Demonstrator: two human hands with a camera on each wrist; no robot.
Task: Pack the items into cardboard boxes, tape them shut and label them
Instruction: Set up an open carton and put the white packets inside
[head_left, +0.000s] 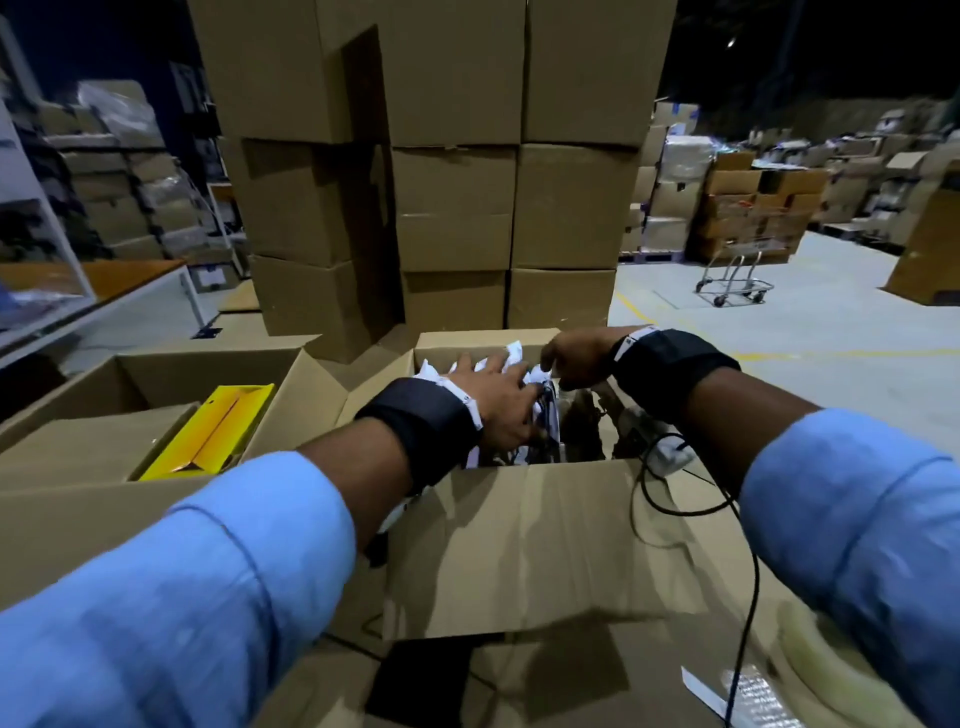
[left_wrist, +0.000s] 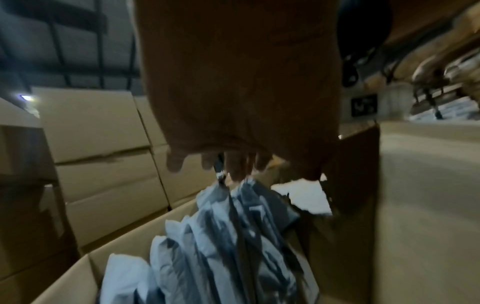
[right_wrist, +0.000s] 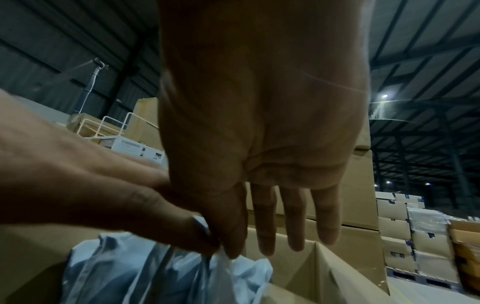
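Note:
An open cardboard box (head_left: 519, 535) stands in front of me, with its near flap folded toward me. It holds several white plastic-wrapped packets (head_left: 511, 356) standing on edge, also seen in the wrist views (left_wrist: 207, 246) (right_wrist: 116, 267). My left hand (head_left: 498, 397) lies on the packets with spread fingers (left_wrist: 236, 167); a dark strip shows between two of them. My right hand (head_left: 566, 364) is just to its right, over the far side of the box. It pinches the top of one white packet (right_wrist: 223, 261) while its other fingers (right_wrist: 293, 226) hang straight.
A second open box (head_left: 78, 447) at my left holds a yellow carton (head_left: 218, 431). A tall stack of closed boxes (head_left: 457, 208) rises right behind the box. A black cable (head_left: 675, 506) hangs over the right flap. A wire trolley (head_left: 737, 283) stands on the floor far right.

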